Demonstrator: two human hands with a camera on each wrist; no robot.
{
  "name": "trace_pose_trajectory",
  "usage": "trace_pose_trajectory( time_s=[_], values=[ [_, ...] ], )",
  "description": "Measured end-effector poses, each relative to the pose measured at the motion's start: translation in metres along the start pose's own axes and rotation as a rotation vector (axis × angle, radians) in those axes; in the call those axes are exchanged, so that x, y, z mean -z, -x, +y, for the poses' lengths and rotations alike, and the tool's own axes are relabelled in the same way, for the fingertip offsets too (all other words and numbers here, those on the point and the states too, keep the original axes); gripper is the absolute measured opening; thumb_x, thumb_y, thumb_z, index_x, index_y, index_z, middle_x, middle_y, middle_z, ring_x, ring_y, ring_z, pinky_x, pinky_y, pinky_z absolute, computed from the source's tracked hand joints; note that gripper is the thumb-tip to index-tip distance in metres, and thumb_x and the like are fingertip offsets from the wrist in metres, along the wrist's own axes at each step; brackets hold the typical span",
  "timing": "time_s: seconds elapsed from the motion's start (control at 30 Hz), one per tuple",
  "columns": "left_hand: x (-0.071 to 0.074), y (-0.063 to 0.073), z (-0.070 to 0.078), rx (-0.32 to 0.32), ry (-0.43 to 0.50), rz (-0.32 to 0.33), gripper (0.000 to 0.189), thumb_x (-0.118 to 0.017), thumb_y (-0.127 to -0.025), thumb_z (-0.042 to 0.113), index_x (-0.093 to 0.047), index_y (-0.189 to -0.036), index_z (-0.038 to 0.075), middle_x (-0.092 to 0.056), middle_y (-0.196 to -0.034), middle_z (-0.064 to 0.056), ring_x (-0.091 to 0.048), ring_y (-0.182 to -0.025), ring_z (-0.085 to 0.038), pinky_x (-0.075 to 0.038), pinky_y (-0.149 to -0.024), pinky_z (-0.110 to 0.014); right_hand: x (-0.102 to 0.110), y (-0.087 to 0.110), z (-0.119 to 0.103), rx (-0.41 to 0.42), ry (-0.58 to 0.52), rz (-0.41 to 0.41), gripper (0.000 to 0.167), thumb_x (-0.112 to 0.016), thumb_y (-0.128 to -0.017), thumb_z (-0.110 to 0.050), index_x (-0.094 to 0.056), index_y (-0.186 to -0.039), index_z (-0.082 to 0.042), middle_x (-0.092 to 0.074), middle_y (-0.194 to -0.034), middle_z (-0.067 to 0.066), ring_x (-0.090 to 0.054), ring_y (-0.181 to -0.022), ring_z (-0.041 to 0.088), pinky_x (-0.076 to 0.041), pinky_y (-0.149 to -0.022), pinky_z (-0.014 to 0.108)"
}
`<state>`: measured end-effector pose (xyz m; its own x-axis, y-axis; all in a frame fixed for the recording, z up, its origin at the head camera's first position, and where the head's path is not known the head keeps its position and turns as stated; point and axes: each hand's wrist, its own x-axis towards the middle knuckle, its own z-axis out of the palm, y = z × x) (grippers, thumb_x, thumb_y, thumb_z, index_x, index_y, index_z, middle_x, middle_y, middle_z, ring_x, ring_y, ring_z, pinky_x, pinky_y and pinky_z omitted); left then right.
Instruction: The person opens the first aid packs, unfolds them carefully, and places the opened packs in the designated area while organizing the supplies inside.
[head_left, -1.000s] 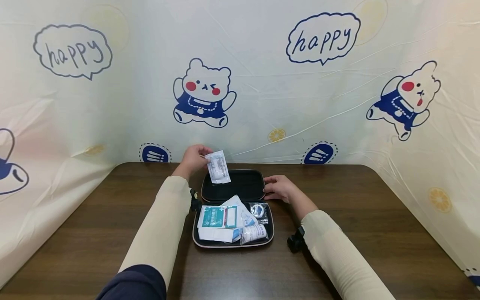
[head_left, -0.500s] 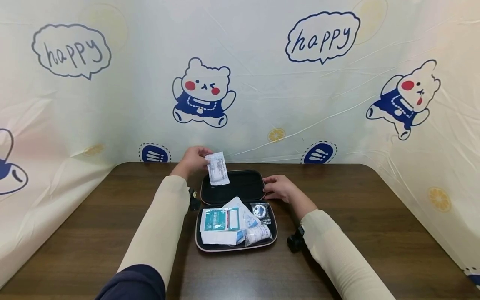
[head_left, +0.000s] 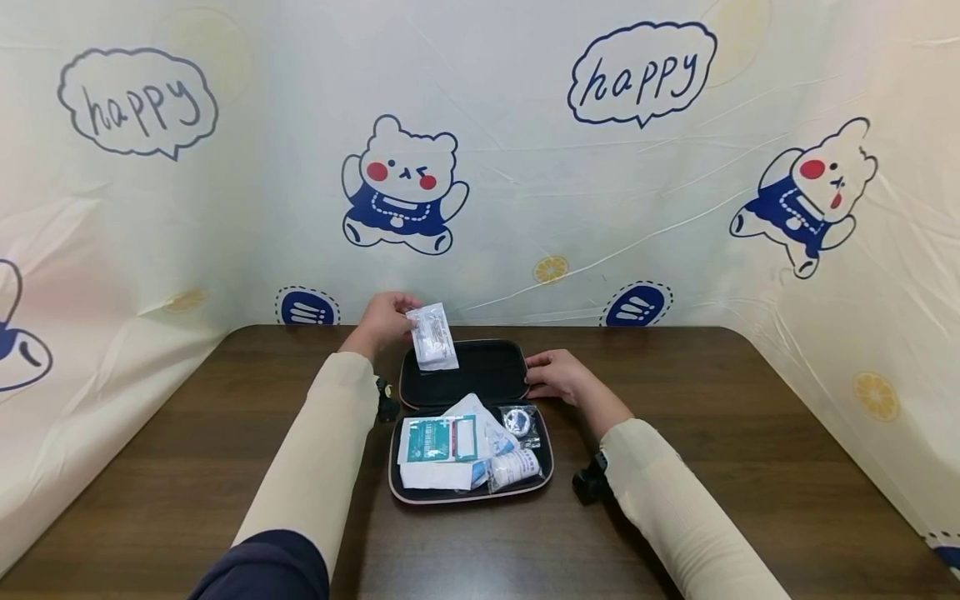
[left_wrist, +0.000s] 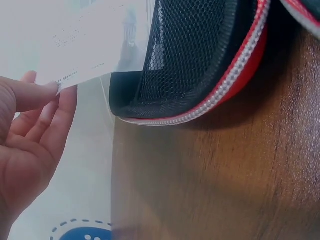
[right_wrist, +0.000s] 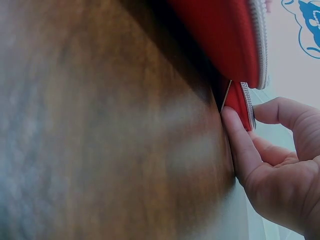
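My left hand pinches a white printed sachet by its upper left corner, between thumb and fingers. The sachet hangs over the raised lid of a zippered case, black inside and red outside. In the left wrist view the sachet overlaps the lid's mesh pocket. At the lid's right edge, my right hand grips the rim; the right wrist view shows thumb and fingers on either side of the red edge. The case's lower half holds a teal-and-white packet and several white packets.
In the case's right side lie a clear-wrapped printed roll and a small clear bag with a round white item. The case rests on a brown wooden table. A patterned curtain hangs behind the table.
The case's lower half has shifted slightly toward me and to the right. The sachet has dropped a little in the left hand's pinch. My right hand stays at the lid's edge.
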<state>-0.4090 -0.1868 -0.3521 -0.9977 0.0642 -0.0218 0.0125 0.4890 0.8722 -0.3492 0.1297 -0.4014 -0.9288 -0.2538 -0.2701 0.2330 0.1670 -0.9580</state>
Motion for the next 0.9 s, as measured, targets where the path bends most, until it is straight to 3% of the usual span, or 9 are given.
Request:
trace_pose_trajectory(
  time_s=[0.2,0.47,0.7,0.9],
  values=[
    [-0.0016,-0.0014,0.0025,-0.013,-0.031,0.029,0.033,-0.060,-0.089,-0.011,-0.061,-0.119,0.001,-0.055,-0.116,-0.019,-0.056,-0.100,-0.034,-0.058,-0.079,-0.039,0.0003,-0.0002,-0.0008,-0.002,0.001,0.002,0.044,-0.056,-0.090,0.011,-0.048,-0.133,0.013,-0.060,-0.113,0.026,-0.066,-0.080,0.023,-0.057,-0.079,0.040],
    [-0.0043,0.0034,0.0071,-0.013,-0.046,-0.011,0.033,-0.057,-0.091,-0.011,-0.060,-0.121,0.002,-0.054,-0.117,-0.019,-0.055,-0.100,-0.034,-0.057,-0.081,-0.038,0.0012,0.0005,-0.0014,-0.007,-0.001,0.007,0.043,-0.056,-0.090,0.010,-0.050,-0.133,0.012,-0.061,-0.112,0.026,-0.067,-0.079,0.023,-0.058,-0.079,0.039],
    [-0.0032,0.0039,0.0081,-0.020,-0.022,-0.001,0.032,-0.058,-0.091,-0.009,-0.059,-0.121,0.002,-0.053,-0.117,-0.018,-0.054,-0.101,-0.033,-0.056,-0.084,-0.042,0.0005,-0.0004,-0.0015,-0.004,-0.001,0.010,0.042,-0.056,-0.090,0.011,-0.050,-0.132,0.013,-0.061,-0.110,0.025,-0.066,-0.076,0.022,-0.058,-0.077,0.039],
    [-0.0048,0.0012,0.0031,-0.003,-0.030,-0.022,0.031,-0.060,-0.090,-0.008,-0.061,-0.120,0.003,-0.055,-0.117,-0.018,-0.056,-0.098,-0.034,-0.057,-0.082,-0.041,-0.0041,-0.0009,-0.0040,-0.018,0.066,0.031,0.039,-0.057,-0.091,0.005,-0.051,-0.129,0.013,-0.062,-0.104,0.021,-0.064,-0.079,0.021,-0.059,-0.074,0.036]
  ],
)
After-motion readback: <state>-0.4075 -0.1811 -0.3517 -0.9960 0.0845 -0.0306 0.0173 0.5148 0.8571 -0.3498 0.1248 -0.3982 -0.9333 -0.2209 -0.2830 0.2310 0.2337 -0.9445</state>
